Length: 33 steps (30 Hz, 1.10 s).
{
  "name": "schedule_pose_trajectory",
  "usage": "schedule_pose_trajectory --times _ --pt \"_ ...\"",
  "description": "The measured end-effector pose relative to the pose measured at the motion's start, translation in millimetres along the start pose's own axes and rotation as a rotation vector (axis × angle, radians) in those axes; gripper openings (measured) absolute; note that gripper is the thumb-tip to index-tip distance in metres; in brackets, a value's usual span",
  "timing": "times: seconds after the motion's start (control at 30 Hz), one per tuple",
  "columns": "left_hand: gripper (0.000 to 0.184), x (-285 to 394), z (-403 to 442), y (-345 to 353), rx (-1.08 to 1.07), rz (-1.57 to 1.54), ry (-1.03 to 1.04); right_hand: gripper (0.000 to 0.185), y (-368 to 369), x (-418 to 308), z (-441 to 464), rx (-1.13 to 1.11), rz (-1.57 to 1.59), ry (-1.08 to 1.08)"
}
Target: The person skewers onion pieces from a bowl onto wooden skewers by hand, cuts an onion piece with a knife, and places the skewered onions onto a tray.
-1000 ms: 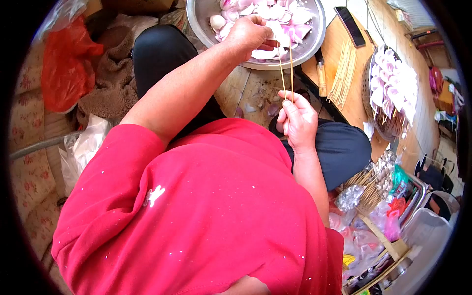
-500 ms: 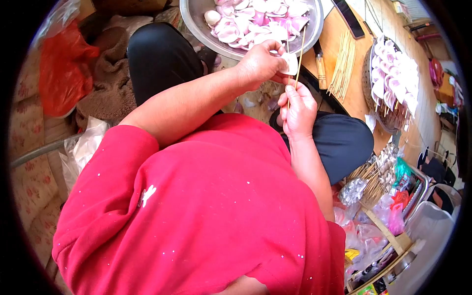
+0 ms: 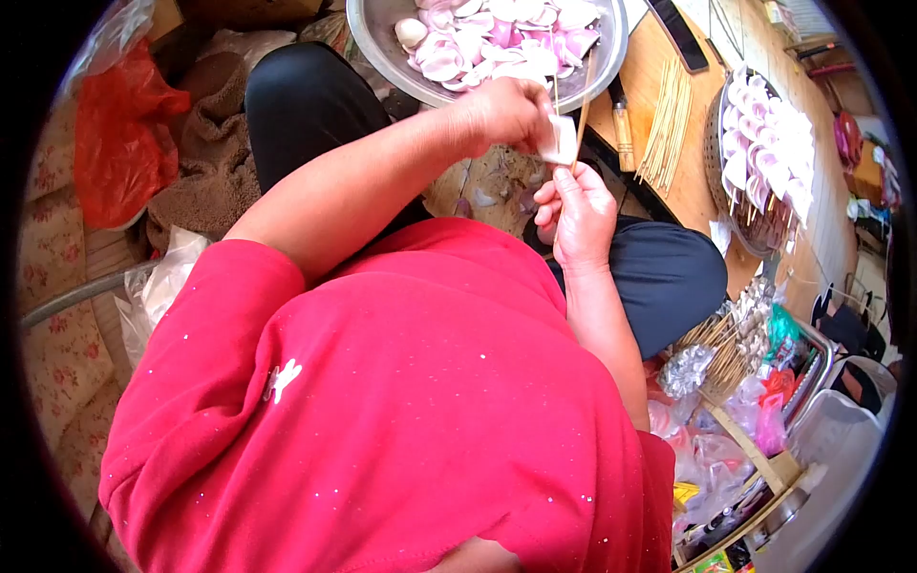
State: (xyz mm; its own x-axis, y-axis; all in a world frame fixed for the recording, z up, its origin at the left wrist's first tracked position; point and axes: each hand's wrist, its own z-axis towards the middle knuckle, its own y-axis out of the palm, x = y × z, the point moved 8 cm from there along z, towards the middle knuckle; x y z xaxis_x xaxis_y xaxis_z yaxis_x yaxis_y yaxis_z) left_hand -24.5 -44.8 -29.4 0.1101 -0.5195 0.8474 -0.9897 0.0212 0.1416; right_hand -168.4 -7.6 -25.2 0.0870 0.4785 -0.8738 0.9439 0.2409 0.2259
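My left hand (image 3: 511, 116) has its fingers closed at the edge of a white petal-like piece (image 3: 563, 141), which looks like onion. Just below it, the thumb and forefinger of my right hand (image 3: 583, 212) grip thin bamboo skewers (image 3: 584, 110). Two sticks rise past the piece; whether one runs through it I cannot tell. Behind my hands is a metal bowl (image 3: 361, 43) with many similar pink-and-white pieces (image 3: 444, 62).
On the wooden table (image 3: 702, 167) lie a bundle of bare skewers (image 3: 666, 124), a wooden-handled tool (image 3: 623, 138) and a phone (image 3: 678, 33). A basket (image 3: 714, 158) there holds loaded skewers (image 3: 764, 143). Plastic bags (image 3: 712, 458) crowd the lower right; a red bag (image 3: 124, 134) lies left.
The white piece sits slightly lower, closer to my right hand. My left fingers have shifted toward its side edge, and the skewers have moved slightly.
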Motion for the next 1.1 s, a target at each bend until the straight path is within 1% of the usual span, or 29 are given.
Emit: schedule_pose_trajectory --times 0.03,0.1,0.17,0.2,0.23,0.3,0.33,0.37,0.43,0.47,0.5,0.57,0.6,0.63,0.7,0.73,0.77,0.83,0.87,0.93,0.97,1.03,1.1 --pt "0.019 0 -5 11 -0.065 0.040 -0.005 0.016 0 -1 0 0.001 0.000 0.001" --pt "0.020 3 -1 8 -0.075 0.073 0.011 0.016 -4 -4 0 0.039 0.007 -0.012" --pt "0.018 22 2 -3 -0.067 -0.060 0.028 0.015 -8 -5 1 0.068 0.013 -0.019" --pt "0.016 28 19 -21 0.041 0.019 0.169 0.015 -14 -7 2 0.108 0.040 -0.034" --pt "0.018 43 26 -40 0.211 0.260 0.319 0.015 -19 -8 2 0.147 0.068 -0.051" --pt "0.034 60 34 -52 0.383 0.657 0.488 0.014 -20 -11 1 0.155 0.057 -0.053" --pt "0.041 57 40 -46 0.352 0.775 0.461 0.014 -19 -11 0 0.156 0.068 -0.044" --pt "0.038 57 41 -33 0.303 1.039 0.534 0.014 -19 -11 0 0.158 0.078 -0.035" --pt "0.034 47 42 -10 0.189 1.211 0.765 0.014 -19 -11 0 0.152 0.075 -0.039" --pt "0.029 39 47 -5 0.156 1.314 0.795 0.014 -19 -11 -1 0.149 0.066 -0.036" --pt "0.029 39 49 -6 0.151 1.311 0.795 0.014 -20 -10 -2 0.149 0.056 -0.033" --pt "0.025 36 57 -13 0.068 1.267 0.702 0.014 -22 -10 -3 0.151 0.057 -0.031" --pt "0.022 45 51 -17 0.108 1.278 0.742 0.014 -22 -10 -3 0.149 0.058 -0.032" --pt "0.022 50 47 -17 0.109 1.279 0.742 0.014 -22 -10 -2 0.148 0.059 -0.033" --pt "0.022 60 46 -48 0.333 1.010 0.472 0.014 -23 -9 -2 0.150 0.058 -0.031" --pt "0.027 65 42 -58 0.395 0.886 0.430 0.014 -22 -9 -2 0.147 0.060 -0.032" --pt "0.023 62 38 -67 0.383 0.657 0.336 0.014 -20 -9 -2 0.123 0.055 -0.034" --pt "0.021 41 47 -79 0.281 -0.125 0.252 0.014 -15 -9 -3 0.090 0.051 -0.034" --pt "0.021 38 50 -84 0.288 -0.125 0.254 0.014 -11 -8 -3 0.048 0.047 -0.034" --pt "0.015 46 33 -85 0.358 -0.322 0.208 0.013 -5 -7 -6 -0.008 0.033 -0.011" --pt "0.015 46 32 -87 0.366 -0.324 0.212 0.013 -4 -7 -8 -0.016 0.031 -0.012" --pt "0.018 46 32 -95 0.397 -0.495 0.280 0.013 -3 -3 -10 -0.047 0.040 0.033" --pt "0.021 43 34 -104 0.436 -0.531 0.296 0.012 -2 -4 -13 -0.058 0.014 0.035"
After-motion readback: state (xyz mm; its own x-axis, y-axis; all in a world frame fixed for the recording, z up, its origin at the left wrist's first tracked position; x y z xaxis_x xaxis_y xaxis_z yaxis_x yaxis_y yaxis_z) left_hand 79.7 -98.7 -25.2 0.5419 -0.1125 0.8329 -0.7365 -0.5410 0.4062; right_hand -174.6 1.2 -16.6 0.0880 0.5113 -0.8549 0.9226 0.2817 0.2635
